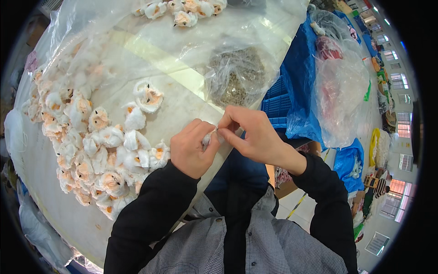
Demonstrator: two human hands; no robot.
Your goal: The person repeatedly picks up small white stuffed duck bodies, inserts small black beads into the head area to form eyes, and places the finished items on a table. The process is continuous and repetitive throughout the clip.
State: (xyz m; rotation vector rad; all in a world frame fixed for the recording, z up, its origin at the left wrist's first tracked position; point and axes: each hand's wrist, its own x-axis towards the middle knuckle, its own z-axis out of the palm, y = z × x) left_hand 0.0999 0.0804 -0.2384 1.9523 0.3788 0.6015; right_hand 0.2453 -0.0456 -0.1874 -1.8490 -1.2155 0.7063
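In front of my body, above the table's near edge, my two hands meet at the fingertips. My left hand is closed round a small white plush piece, which mostly hides behind the fingers. Thumb and forefinger of my right hand pinch at the same spot; what lies between those tips is too small to make out. Left of my hands spreads a heap of small fluffy plush pieces, white and peach with orange and dark bits. A single plush piece lies at the heap's far side.
A clear plastic bag of small greyish bits rests on the pale table beyond my hands. More plush pieces lie at the far edge. Clear sheeting covers the far left. On the right stands a blue crate with plastic bags.
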